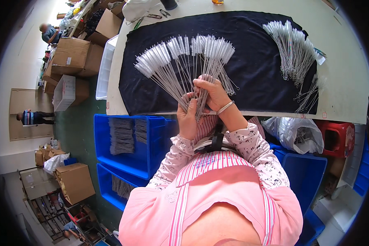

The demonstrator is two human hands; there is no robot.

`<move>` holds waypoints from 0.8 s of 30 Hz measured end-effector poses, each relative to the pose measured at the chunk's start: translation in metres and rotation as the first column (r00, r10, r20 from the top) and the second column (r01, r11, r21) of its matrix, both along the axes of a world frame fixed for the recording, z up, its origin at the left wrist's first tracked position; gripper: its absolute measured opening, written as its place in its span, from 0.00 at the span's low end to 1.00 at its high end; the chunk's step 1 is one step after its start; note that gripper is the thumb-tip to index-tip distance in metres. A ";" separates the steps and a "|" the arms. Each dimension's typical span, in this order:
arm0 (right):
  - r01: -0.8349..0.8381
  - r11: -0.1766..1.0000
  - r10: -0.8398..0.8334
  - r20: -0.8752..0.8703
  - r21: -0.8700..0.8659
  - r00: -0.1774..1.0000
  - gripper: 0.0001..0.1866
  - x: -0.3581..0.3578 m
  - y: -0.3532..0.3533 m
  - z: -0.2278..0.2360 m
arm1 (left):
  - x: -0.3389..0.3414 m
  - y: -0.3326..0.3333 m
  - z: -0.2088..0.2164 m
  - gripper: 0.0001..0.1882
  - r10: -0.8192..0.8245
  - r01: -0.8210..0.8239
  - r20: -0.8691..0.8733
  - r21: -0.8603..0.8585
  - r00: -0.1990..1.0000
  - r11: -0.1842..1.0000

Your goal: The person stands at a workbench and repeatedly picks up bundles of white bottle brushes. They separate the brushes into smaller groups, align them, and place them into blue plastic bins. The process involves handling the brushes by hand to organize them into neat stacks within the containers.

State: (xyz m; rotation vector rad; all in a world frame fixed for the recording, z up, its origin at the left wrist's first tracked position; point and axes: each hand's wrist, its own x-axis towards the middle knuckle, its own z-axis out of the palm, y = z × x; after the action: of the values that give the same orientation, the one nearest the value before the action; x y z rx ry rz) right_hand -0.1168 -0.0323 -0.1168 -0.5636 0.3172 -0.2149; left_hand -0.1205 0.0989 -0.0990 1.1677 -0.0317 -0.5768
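Note:
Both my hands grip thin wire cleaning brushes with white bristle heads, held over a black cloth. My left hand is closed round the wire stems of a left bunch of brushes, whose heads fan out to the far left. Closed on a second bunch of brushes is my right hand, just beside the left one. The lower stem ends come together between the hands. Past my right hand, more brushes with looped ends show, partly hidden behind the held bunch.
A large pile of brushes lies on the cloth's right, with a few loose brushes nearer. Small scissors rest on the white table. Blue bins hold wire bundles below left. A plastic bag and red stool stand right.

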 end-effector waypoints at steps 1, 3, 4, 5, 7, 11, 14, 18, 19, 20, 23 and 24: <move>0.001 1.000 -0.001 0.008 -0.006 1.000 0.04 0.000 0.000 -0.001 | 0.000 0.000 0.000 0.14 -0.001 0.001 0.009 -0.001 1.000 1.000; -0.001 1.000 0.002 0.013 -0.013 1.000 0.04 0.000 0.001 -0.001 | 0.001 0.000 -0.002 0.13 -0.005 0.005 0.032 -0.001 0.999 1.000; -0.005 1.000 0.005 0.011 -0.014 1.000 0.04 -0.001 0.001 0.001 | 0.001 0.001 -0.004 0.13 -0.007 0.007 0.046 0.002 0.999 1.000; -0.009 1.000 0.009 0.009 -0.015 1.000 0.04 -0.002 0.002 0.003 | 0.001 0.001 -0.006 0.12 -0.010 0.010 0.061 0.004 0.998 1.000; 0.011 1.000 -0.011 -0.008 0.022 1.000 0.06 -0.002 0.003 0.011 | 0.000 0.000 -0.003 0.13 -0.014 0.012 0.066 0.038 0.998 0.999; 0.022 1.000 -0.020 -0.108 0.014 0.994 0.09 -0.006 0.006 0.028 | 0.000 0.002 -0.001 0.17 -0.050 0.043 0.088 0.083 0.995 0.996; 0.018 0.999 -0.023 -0.103 -0.049 0.994 0.11 -0.004 0.002 0.015 | 0.001 0.002 -0.015 0.22 -0.045 0.042 0.124 0.032 0.991 0.999; 0.004 1.000 -0.006 -0.066 -0.028 0.998 0.09 -0.005 -0.004 0.005 | -0.001 0.002 -0.007 0.23 -0.044 0.039 0.138 0.036 0.989 0.999; 0.014 1.000 -0.015 -0.068 -0.009 0.998 0.08 -0.005 -0.004 0.006 | -0.002 0.001 -0.007 0.22 -0.043 0.038 0.132 0.042 0.990 0.998; 0.025 1.000 -0.024 -0.071 0.011 0.997 0.08 -0.005 -0.004 0.007 | -0.002 0.001 -0.006 0.21 -0.043 0.037 0.126 0.047 0.991 0.998; -0.002 0.997 0.006 -0.050 0.076 0.999 0.05 -0.005 -0.005 0.007 | -0.001 0.001 -0.009 0.19 -0.054 0.051 0.135 0.030 0.989 0.998; -0.004 0.997 0.008 -0.060 0.073 0.998 0.05 -0.005 -0.004 0.011 | 0.000 0.001 -0.009 0.19 -0.058 0.056 0.119 0.025 0.991 0.998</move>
State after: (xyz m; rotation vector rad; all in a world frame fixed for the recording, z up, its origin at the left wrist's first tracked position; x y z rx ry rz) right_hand -0.1220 -0.0366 -0.1056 -0.4990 0.3799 -0.1802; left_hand -0.1210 0.0995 -0.1082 1.2241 -0.1622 -0.5581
